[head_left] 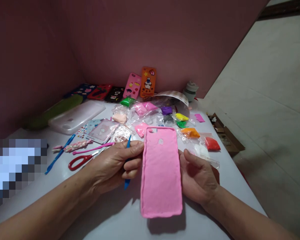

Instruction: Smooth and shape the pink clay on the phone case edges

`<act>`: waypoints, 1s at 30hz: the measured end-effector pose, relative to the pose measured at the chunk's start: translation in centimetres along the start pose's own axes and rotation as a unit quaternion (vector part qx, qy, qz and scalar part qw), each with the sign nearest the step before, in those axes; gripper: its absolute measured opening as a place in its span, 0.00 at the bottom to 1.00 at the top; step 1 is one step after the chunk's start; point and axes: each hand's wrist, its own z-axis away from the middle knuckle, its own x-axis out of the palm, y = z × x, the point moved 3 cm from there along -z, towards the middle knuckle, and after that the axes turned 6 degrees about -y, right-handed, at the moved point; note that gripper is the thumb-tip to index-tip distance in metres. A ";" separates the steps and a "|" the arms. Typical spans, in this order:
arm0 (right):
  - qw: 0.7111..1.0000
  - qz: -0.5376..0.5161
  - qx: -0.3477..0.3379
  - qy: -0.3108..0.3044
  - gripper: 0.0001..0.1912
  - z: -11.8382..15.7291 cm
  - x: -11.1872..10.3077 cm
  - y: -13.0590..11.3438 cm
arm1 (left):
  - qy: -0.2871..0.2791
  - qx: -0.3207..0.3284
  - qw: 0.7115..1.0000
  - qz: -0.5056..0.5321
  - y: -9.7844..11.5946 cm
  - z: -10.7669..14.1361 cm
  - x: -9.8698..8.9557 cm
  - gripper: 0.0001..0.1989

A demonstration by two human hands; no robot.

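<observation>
A phone case covered in pink clay (162, 176) is held up between both hands, above the white table. Near its top are a corner cutout and a small round hole. My left hand (126, 160) pinches the case's left edge and also grips a blue modelling tool (128, 143), its pointed ends sticking out above and below the fingers. On the other side, my right hand (198, 176) supports the case's right edge, with its thumb raised and its fingers partly hidden behind the case.
Red-handled scissors (76, 162), a blue tool (58, 155) and a clear phone case (76, 116) lie to the left. Behind are several bags of coloured clay, including orange (190, 132) and red (212, 144). Decorated cases (148, 81) stand along the pink wall. An open cardboard box (231, 141) sits beyond the table's right edge.
</observation>
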 end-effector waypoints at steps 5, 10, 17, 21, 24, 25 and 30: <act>0.996 0.066 0.054 -0.029 0.31 0.4 0.7 0.5 | -0.006 -0.017 1.000 -0.009 -0.8 -0.1 0.8 0.15; 0.999 0.042 0.034 0.004 0.24 0.5 0.7 0.8 | 0.030 -0.037 0.996 -0.074 -1.1 0.1 1.1 0.17; 0.994 0.040 0.010 0.099 0.18 0.4 -1.1 1.0 | 0.027 -0.069 0.993 -0.097 -0.9 0.4 1.1 0.13; 0.990 0.033 -0.011 0.139 0.15 0.3 -1.3 0.8 | 0.023 -0.093 0.990 -0.104 -1.2 0.4 0.8 0.08; 0.988 0.022 -0.001 0.155 0.16 0.4 -1.4 0.8 | 0.028 -0.095 0.990 -0.103 -1.4 0.4 0.5 0.08; 0.988 0.020 0.002 0.152 0.16 0.4 -1.4 0.9 | 0.029 -0.095 0.989 -0.106 -1.4 0.4 0.5 0.08; 0.991 0.012 0.007 0.136 0.16 0.2 -1.4 0.9 | 0.031 -0.100 0.988 -0.116 -1.4 0.4 0.3 0.09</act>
